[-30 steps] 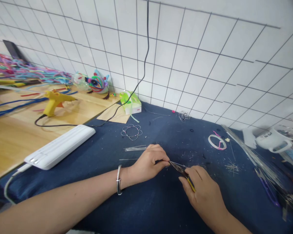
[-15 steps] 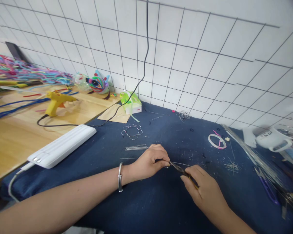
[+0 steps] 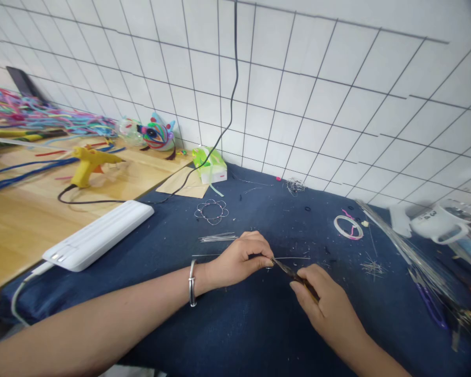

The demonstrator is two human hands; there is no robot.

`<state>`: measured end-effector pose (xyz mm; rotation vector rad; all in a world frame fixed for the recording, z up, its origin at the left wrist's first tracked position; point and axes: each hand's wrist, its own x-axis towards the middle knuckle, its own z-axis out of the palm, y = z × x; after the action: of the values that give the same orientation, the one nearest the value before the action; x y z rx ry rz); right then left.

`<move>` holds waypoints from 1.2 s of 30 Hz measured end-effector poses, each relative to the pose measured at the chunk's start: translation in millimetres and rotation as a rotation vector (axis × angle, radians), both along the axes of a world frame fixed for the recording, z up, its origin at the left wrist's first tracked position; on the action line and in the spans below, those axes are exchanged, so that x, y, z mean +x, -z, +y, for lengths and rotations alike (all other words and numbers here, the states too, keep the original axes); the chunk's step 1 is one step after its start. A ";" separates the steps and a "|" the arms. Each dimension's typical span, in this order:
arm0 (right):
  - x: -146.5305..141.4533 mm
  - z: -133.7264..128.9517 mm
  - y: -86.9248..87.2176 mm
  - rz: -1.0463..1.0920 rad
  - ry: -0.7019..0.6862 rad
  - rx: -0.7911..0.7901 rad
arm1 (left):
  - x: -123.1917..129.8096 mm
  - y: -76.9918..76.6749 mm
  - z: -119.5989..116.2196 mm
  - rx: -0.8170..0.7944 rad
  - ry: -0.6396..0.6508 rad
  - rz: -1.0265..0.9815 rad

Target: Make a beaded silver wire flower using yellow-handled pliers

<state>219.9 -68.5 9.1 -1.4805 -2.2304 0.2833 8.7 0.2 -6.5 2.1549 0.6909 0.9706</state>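
My left hand is closed in a pinch on a thin metal wire. One end of the wire sticks out to the right, and a thin length shows left of the hand. My right hand is wrapped round pliers, whose jaw tips meet the wire right at my left fingertips. The exact grip of the jaws is too small to make out. Behind my left hand lies a bundle of cut straight wires. Farther back rests a flower-shaped wire ring.
At left are a white power bank and a yellow glue gun on a wooden board. A tissue pack stands by the wall. To the right lie a white coil, wire scraps, purple-handled scissors and a white mug.
The wire's right end has swung slightly away from the pliers and now points nearly level to the right. Both hands stay almost in place.
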 end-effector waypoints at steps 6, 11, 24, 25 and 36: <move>-1.7 -1.3 9.3 -0.106 0.033 0.178 | -0.5 0.4 1.4 0.011 -0.017 0.001; -0.2 0.1 14.9 -0.206 0.020 0.370 | 0.2 3.6 2.3 0.028 -0.042 0.008; 1.4 2.2 10.1 -0.358 -0.024 0.457 | 1.7 5.0 0.6 0.006 -0.032 0.012; 2.1 2.9 9.6 -0.358 -0.033 0.450 | 1.4 4.9 0.8 0.007 -0.031 0.015; 11.7 7.4 9.3 -0.355 -0.126 0.431 | -3.7 2.4 3.4 0.000 0.089 0.041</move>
<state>231.7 -61.1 -0.3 -1.2290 -2.4554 -0.4336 5.0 3.6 -8.9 2.1914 0.6087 0.8817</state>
